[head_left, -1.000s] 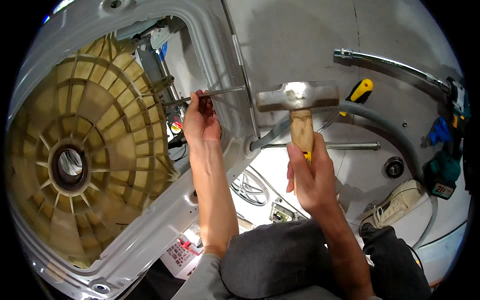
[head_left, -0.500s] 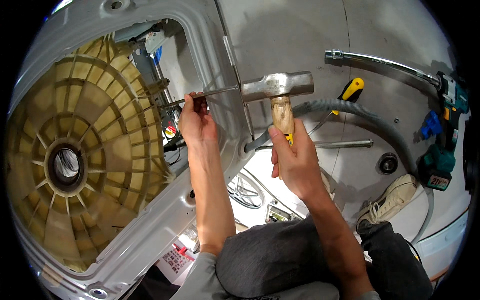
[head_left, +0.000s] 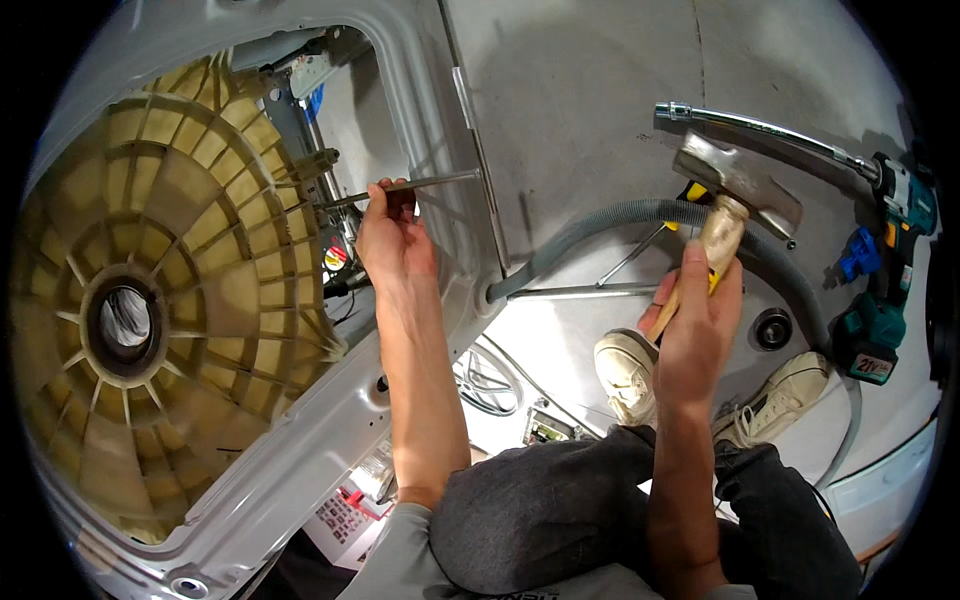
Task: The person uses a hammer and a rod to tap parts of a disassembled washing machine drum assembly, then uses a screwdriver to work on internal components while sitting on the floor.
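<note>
My left hand (head_left: 395, 240) is closed around a slender metal rod (head_left: 448, 181). One end of the rod points at the edge of a yellowish, ribbed plastic washing machine tub (head_left: 225, 385); whether it touches is hard to tell. The tub sits inside a grey metal cabinet frame (head_left: 430, 190), and the rod's other end sticks out to the right past the frame's rail. In my right hand (head_left: 700, 320) is a sledgehammer (head_left: 740, 185) with a steel head and wooden handle, gripped by the handle. The hammer head is tilted and well apart from the rod.
On the grey floor lie a corrugated hose (head_left: 600, 222), a yellow-black screwdriver (head_left: 695, 190), a metal bar (head_left: 590, 291), a black ring-shaped part (head_left: 772, 329) and a blue clip (head_left: 858, 255). A teal cordless impact wrench (head_left: 890, 250) with a long extension lies at the right. My shoes (head_left: 780, 400) are nearby.
The hammer has swung from beside the rod's right end away to the right, its head now tilted. My left hand and the rod have stayed nearly in place.
</note>
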The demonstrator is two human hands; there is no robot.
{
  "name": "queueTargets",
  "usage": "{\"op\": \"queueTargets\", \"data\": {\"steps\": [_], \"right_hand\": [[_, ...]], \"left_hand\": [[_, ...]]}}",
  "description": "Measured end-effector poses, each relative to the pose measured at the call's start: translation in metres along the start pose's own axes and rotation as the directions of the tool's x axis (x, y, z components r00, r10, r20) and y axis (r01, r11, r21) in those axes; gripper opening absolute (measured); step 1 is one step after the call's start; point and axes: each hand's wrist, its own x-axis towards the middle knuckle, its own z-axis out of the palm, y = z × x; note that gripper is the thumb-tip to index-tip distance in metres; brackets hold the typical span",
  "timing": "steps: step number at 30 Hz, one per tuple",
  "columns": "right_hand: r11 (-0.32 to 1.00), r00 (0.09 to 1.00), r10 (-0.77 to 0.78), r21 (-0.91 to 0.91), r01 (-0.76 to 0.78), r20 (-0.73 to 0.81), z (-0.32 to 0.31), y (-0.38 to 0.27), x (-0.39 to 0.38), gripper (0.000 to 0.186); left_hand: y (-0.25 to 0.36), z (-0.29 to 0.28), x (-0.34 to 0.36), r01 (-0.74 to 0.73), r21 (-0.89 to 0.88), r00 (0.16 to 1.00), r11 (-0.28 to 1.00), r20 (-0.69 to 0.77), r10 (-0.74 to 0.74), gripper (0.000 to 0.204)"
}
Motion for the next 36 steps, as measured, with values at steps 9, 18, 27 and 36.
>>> {"op": "queueTargets", "data": {"steps": [9,18,27,36], "right_hand": [[0.882,0.925,-0.018,-0.430,0.193,0.380,0.047,0.043,-0.026,0.024],[0.942,0.960,0.001,-0.322,0.092,0.279,0.034,0.029,-0.023,0.018],[0.990,0.984,-0.133,-0.068,0.126,-0.120,-0.007,-0.017,-0.015,0.020],[0.880,0.938,-0.032,-0.436,0.190,0.345,0.047,0.028,-0.032,0.021]], "left_hand": [[-0.005,-0.002,0.000,0.038,-0.025,0.999,0.999,0.009,-0.038,0.018],[-0.001,-0.003,0.002,0.035,-0.054,0.999,0.998,0.010,-0.034,0.018],[0.001,0.003,-0.007,0.013,-0.012,1.000,1.000,-0.015,-0.013,0.017],[-0.006,0.004,-0.004,0.090,-0.007,0.994,0.996,-0.058,-0.090,0.017]]}}
